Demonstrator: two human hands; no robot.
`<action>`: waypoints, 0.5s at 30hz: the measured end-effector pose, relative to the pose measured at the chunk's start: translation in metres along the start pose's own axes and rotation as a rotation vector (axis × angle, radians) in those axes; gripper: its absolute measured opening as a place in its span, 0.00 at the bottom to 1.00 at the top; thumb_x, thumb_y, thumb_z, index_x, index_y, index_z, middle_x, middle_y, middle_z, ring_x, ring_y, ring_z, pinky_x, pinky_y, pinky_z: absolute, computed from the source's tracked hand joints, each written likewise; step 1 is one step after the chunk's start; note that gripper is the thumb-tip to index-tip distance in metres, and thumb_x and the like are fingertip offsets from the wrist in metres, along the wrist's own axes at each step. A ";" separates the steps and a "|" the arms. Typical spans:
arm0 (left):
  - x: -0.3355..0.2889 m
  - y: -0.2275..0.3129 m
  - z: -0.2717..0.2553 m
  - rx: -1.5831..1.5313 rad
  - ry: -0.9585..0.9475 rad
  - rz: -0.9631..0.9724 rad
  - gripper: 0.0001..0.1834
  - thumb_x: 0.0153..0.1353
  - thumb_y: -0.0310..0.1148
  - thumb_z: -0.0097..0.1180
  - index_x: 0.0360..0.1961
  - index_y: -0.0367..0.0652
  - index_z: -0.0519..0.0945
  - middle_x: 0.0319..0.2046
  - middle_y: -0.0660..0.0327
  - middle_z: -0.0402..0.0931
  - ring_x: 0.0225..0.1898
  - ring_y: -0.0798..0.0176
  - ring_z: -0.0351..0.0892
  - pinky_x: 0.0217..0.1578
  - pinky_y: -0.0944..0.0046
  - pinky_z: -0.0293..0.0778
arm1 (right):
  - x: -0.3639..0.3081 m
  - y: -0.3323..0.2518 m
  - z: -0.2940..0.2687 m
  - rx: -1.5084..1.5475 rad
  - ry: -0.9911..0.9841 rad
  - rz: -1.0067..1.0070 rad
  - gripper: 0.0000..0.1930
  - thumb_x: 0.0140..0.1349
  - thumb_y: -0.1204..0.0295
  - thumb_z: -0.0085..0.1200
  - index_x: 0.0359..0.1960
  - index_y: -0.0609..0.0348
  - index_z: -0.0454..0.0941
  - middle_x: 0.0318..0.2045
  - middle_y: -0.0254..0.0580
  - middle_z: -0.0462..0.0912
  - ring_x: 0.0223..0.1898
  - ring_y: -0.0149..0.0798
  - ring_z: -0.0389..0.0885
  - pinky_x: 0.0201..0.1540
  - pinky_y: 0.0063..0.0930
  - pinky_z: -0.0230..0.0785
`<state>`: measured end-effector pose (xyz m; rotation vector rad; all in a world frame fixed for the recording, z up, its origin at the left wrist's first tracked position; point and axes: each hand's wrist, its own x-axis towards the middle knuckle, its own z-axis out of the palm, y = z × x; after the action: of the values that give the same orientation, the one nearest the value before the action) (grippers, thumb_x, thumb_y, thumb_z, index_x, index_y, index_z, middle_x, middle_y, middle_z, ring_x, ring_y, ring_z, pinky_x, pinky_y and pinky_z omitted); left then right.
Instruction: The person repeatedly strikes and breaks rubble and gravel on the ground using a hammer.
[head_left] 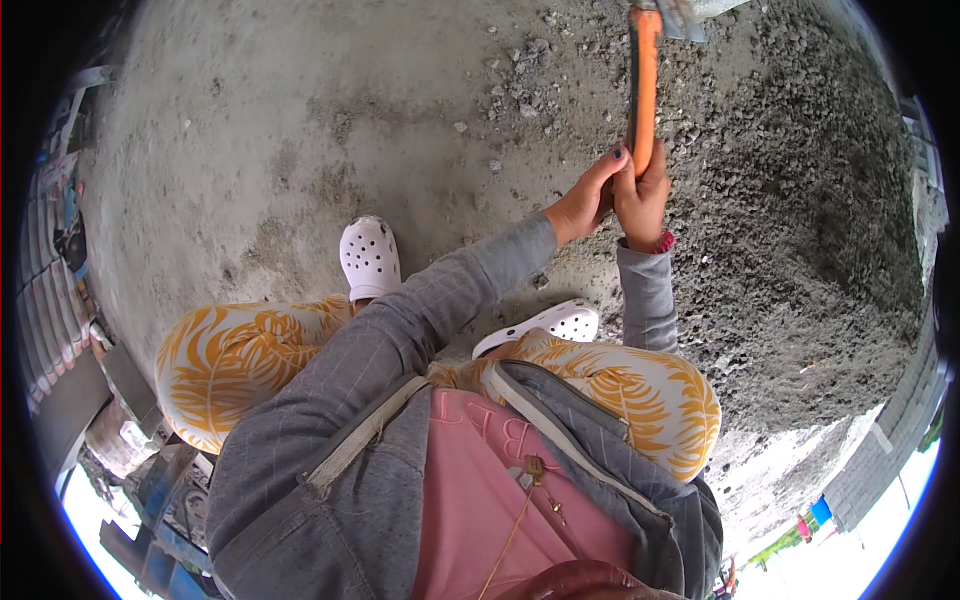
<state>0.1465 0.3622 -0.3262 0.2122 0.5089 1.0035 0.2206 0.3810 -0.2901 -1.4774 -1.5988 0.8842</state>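
Both of my hands grip the lower end of an orange-and-black handle (645,90) at the upper right of the head view. The handle belongs to a striking or digging tool with a grey metal head (682,18). The top edge of the picture cuts that head off, so its exact kind cannot be made out. My left hand (588,198) reaches across from the left, its thumb along the handle. Closed around the grip beside it is my right hand (643,198), with a red band at the wrist. Crumbled grey rubble (535,75) lies on the ground left of the tool.
Dark loose gravel (800,200) covers the ground on the right, and smoother grey ground (230,150) spreads to the left. My feet in white clogs (370,255) are below the hands. Corrugated sheets (50,300) stand at the far left, a grey block wall (880,470) at lower right.
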 end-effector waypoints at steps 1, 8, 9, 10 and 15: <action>0.000 0.002 -0.001 -0.001 0.077 0.061 0.30 0.52 0.57 0.38 0.45 0.42 0.63 0.42 0.61 0.64 0.45 0.64 0.64 0.46 0.61 0.59 | 0.002 0.002 0.006 0.005 -0.010 -0.016 0.10 0.53 0.70 0.47 0.31 0.62 0.63 0.15 0.46 0.72 0.17 0.37 0.75 0.18 0.26 0.63; -0.012 -0.023 -0.012 -0.235 0.331 -0.238 0.34 0.44 0.65 0.38 0.43 0.49 0.66 0.40 0.65 0.67 0.41 0.64 0.67 0.40 0.61 0.62 | -0.019 0.056 0.023 -0.346 -0.231 0.234 0.09 0.53 0.68 0.43 0.31 0.62 0.64 0.16 0.52 0.72 0.17 0.44 0.73 0.18 0.32 0.61; -0.014 -0.022 -0.011 -0.239 0.347 -0.282 0.33 0.45 0.64 0.39 0.43 0.49 0.66 0.39 0.65 0.67 0.40 0.66 0.67 0.35 0.65 0.65 | -0.019 0.051 0.024 -0.340 -0.235 0.224 0.09 0.53 0.68 0.43 0.31 0.62 0.64 0.16 0.52 0.72 0.17 0.44 0.73 0.18 0.32 0.61; -0.016 -0.021 -0.008 -0.186 0.349 -0.172 0.33 0.46 0.62 0.39 0.43 0.47 0.66 0.38 0.63 0.67 0.39 0.66 0.67 0.36 0.66 0.65 | -0.018 0.034 0.023 -0.273 -0.207 0.200 0.09 0.53 0.69 0.43 0.31 0.62 0.65 0.16 0.52 0.72 0.17 0.45 0.73 0.18 0.32 0.61; -0.022 0.007 -0.003 -0.070 0.228 0.132 0.32 0.48 0.60 0.39 0.42 0.42 0.65 0.36 0.60 0.66 0.37 0.67 0.67 0.39 0.67 0.64 | 0.002 -0.024 0.027 -0.050 -0.177 -0.005 0.13 0.52 0.69 0.46 0.37 0.62 0.63 0.15 0.52 0.72 0.18 0.50 0.75 0.18 0.34 0.64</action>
<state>0.1303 0.3468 -0.3191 0.0693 0.6726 1.1801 0.1853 0.3810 -0.2809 -1.4623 -1.7631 1.0023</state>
